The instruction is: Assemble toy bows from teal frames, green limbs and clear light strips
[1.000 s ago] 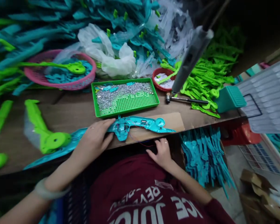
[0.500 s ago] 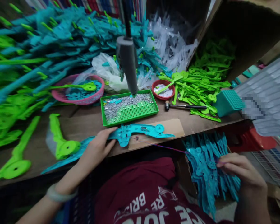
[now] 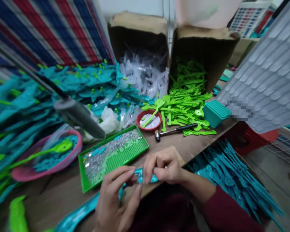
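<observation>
A long curved turquoise plastic part [image 3: 80,209] lies along the front edge of the table, its right end raised between my hands. My left hand [image 3: 118,196] is closed around it, with fingertips and thumb on either side. My right hand [image 3: 163,166] pinches the same part near its right end, fingers curled over it. A small metallic piece shows inside the part between the hands. The fingers hide most of that end, and no thread can be made out now. Just behind the hands is a green perforated tray [image 3: 145,146] holding many small metal pieces.
A hammer [image 3: 176,131] lies behind my right hand, near a red bowl [image 3: 138,121] and a heap of lime-green parts [image 3: 183,109]. A pink basket [image 3: 80,141] stands left. A grey hanging tool [image 3: 79,117] is above the table. More turquoise parts [image 3: 222,174] stand below the right edge.
My right hand has come from the far right, where it held a thin purple-red thread, onto the part. My left hand has shifted right along it. The view has swung right and up.
</observation>
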Available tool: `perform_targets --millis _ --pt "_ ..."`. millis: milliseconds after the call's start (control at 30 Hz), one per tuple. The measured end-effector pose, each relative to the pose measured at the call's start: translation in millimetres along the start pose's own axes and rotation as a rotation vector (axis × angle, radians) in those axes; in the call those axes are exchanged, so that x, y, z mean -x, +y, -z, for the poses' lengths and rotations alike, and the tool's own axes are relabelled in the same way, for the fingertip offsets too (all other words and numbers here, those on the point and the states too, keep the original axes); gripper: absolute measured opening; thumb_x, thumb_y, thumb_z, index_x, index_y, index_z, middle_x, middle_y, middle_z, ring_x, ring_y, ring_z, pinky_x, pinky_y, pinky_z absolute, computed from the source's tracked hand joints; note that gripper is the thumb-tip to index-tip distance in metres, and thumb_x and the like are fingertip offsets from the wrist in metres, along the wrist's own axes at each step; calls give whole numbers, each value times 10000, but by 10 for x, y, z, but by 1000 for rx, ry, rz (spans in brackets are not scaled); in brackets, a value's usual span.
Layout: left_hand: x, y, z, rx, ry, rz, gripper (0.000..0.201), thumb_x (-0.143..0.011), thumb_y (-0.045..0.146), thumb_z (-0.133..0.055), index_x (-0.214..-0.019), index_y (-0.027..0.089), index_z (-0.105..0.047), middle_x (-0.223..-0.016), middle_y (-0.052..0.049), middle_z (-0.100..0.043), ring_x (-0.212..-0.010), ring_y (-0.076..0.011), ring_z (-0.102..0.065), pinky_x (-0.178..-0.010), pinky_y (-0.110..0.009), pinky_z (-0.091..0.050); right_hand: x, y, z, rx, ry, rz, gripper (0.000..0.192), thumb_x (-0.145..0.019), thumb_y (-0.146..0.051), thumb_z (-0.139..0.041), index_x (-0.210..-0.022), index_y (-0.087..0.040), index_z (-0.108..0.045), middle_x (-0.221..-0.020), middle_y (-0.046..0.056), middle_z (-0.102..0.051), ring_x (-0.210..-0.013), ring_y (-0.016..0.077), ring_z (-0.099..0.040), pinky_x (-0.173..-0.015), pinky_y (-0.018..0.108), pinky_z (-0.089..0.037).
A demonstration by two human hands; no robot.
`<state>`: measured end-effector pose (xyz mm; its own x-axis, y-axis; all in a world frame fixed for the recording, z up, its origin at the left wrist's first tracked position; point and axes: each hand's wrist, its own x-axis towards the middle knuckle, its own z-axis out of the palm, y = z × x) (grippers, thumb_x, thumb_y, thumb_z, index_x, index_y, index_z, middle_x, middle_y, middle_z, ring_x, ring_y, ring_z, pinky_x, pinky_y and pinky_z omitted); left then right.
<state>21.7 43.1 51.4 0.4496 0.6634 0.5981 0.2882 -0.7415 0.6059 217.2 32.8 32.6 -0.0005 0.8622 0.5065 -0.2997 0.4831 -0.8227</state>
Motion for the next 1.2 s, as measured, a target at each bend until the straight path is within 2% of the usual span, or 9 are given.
perform_targets --millis 167,300,400,567,733,900,967,1067,1200 --pt "-1054 -449 -598 -37 -189 150 150 -997 272 -521 -1083 222 -634 -994 -54 -684 -883 -214 -686 -788 -348 -581 114 23 113 -225 62 -558 469 -728 -488 -851 -692 -194 -486 -648 -44 -635 -371 18 -391 -323 153 -256" --pt "-1754 -927 -1267 -136 -306 261 255 -967 304 -618 -1174 154 -631 -1136 -107 -668 -984 -243 -677 -844 -430 -583 407 20 157 -181 21 -715 473 -659 -509 -892 -784 -169 -589 -706 -42 -606 -460 17 -445 -364 124 -334" --pt "-1972 -1133 -1447 -91 -350 299 350 -973 392 -631 -1240 167 -615 -1227 -82 -644 -1067 -234 -659 -894 -433 -580 588 -9 164 -112 -23 -703 447 -772 -546 -800 -983 -175 -666 -846 -8 -629 -484 22 -485 -395 143 -387" --pt "-2173 -1141 -1235 -6 -414 351 363 -976 412 -620 -1245 168 -615 -1241 -81 -638 -1084 -248 -654 -901 -437 -578 611 -100 276 305 161 -502 294 -951 -459 -622 -1014 -189 -720 -831 8 -655 -491 53 -509 -432 189 -393" --pt "-2069 -704 -875 188 -751 389 398 -965 492 -587 -831 134 -696 -729 4 -649 -607 -127 -600 -560 -251 -508 402 -161 471 1144 567 369 194 -978 -143 -539 -1094 -225 -670 -833 36 -676 -854 173 -666 -782 322 -543" --pt "-1513 -289 -382 404 -1117 451 352 -721 507 -790 -563 206 -697 -553 -2 -636 -500 -146 -545 -457 -243 -417 317 -6 530 1377 282 446 227 -975 -127 -505 -1133 -199 -651 -844 70 -681 -931 231 -693 -854 402 -555" --pt "-1241 -254 -216 567 -1073 586 350 -750 553 -745 -672 212 -754 -650 -46 -703 -572 -191 -617 -493 -271 -460 358 126 467 1336 204 398 252 -988 -129 -469 -1169 -172 -639 -827 82 -684 -764 201 -669 -701 333 -543" --pt "-740 -264 -147 790 -678 808 434 -763 600 -682 -884 197 -788 -783 -110 -750 -712 -265 -694 -561 -338 -529 436 315 255 1297 337 322 271 -1007 -151 -426 -1187 -169 -627 -836 95 -681 -737 204 -654 -671 322 -528" --pt "-64 -237 -329 656 -134 659 329 -775 490 -728 -949 211 -728 -942 -85 -749 -1019 -268 -691 -970 -426 -540 446 438 -185 1169 318 204 273 -1022 -212 -394 -1113 -179 -650 -828 99 -678 -777 209 -662 -708 329 -542"
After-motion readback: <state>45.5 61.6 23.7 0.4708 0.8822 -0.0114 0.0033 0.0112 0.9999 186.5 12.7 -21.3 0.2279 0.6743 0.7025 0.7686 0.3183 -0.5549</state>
